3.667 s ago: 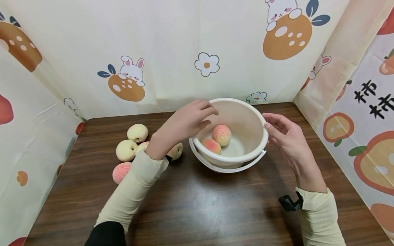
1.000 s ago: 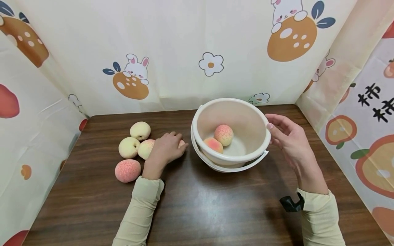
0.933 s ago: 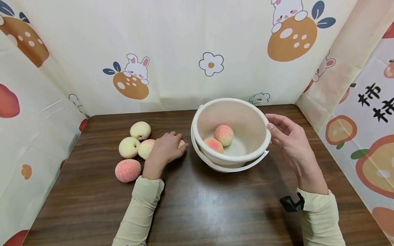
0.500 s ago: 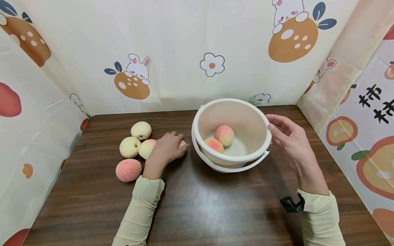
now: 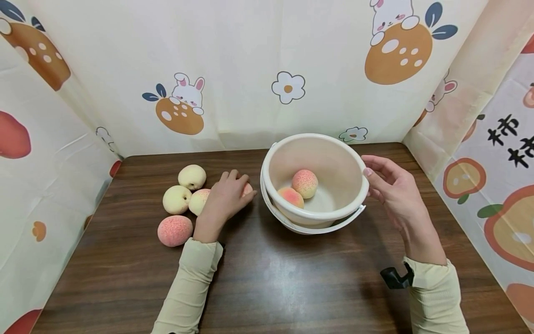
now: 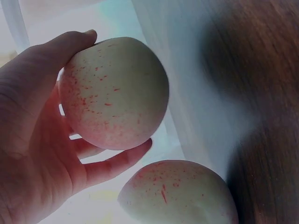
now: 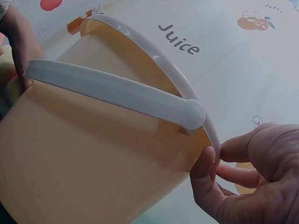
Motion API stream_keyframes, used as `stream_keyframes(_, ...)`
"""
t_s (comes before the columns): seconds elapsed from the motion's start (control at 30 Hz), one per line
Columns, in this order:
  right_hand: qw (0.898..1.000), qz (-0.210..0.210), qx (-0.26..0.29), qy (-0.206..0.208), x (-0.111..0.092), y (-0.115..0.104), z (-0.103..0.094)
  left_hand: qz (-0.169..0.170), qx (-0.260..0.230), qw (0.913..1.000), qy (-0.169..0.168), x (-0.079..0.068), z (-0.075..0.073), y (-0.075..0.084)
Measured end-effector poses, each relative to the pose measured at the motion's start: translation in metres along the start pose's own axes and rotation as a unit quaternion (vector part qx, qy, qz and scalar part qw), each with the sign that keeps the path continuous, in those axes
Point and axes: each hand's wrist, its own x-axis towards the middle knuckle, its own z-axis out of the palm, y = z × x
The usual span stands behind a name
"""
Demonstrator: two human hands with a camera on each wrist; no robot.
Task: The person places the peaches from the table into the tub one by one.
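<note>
My left hand (image 5: 227,195) grips a pale peach with red flecks (image 6: 117,93), thumb on one side and fingers around the other; in the head view only a pink sliver of that peach (image 5: 247,189) shows past the fingers. Another flecked peach (image 6: 180,193) lies close beside it in the left wrist view. My right hand (image 5: 390,185) pinches the rim of a cream bucket (image 7: 93,140) between thumb and fingers. Inside the bucket (image 5: 333,204) lie two pink-and-yellow peaches, one speckled (image 5: 305,183) and one smoother (image 5: 290,197).
Left of my left hand lie two pale yellow peaches, one at the back (image 5: 192,177) and one before it (image 5: 176,200), a half-hidden peach (image 5: 198,202) and a pink one (image 5: 175,230). The bucket's white handle (image 5: 313,231) hangs at its front. Printed curtains surround the brown table (image 5: 288,287).
My left hand has come from over the bucket down to the peach on its left, and its fingers have risen slightly just now. My right hand has stayed at the rim.
</note>
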Motion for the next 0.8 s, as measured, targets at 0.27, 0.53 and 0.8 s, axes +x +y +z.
stream_keyframes(0.27, 1.000, 0.004, -0.010, 0.002, 0.000, 0.001, -0.002, 0.002, 0.013, 0.9997, 0.019, 0.001, -0.006, 0.000)
stream_keyframes(0.53, 1.000, 0.009, -0.021, 0.000, 0.002, 0.000, -0.001, -0.001, 0.018, 0.9988, 0.045, -0.002, -0.015, -0.003)
stream_keyframes(0.8, 1.000, 0.005, -0.017, -0.001, 0.001, 0.000, -0.002, 0.019, 0.030, 0.9972, 0.066, 0.000, -0.031, 0.001)
